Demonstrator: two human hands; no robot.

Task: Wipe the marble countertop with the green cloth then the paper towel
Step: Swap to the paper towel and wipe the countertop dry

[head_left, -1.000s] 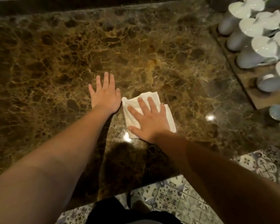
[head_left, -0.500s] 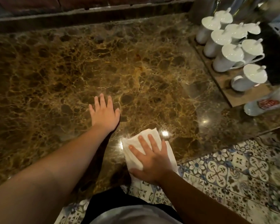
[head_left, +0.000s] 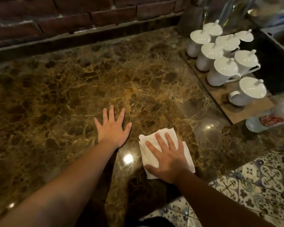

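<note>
- Marble countertop (head_left: 64,89), brown with gold veins, runs from the brick wall (head_left: 72,15) at the back to the near edge.
- Left hand (head_left: 112,128) lies flat on the stone, fingers spread, grasping nothing.
- Paper towel (head_left: 147,154), white and folded, lies just right of it near the front edge.
- Right hand (head_left: 168,158) presses it down, palm flat, fingers extended.
- Lidded white cups (head_left: 223,63) stand on a wooden tray (head_left: 246,112), far right.

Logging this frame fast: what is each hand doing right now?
Left hand: open, flat on the marble countertop, holding nothing.
Right hand: open, palm pressing the paper towel onto the countertop.
</note>
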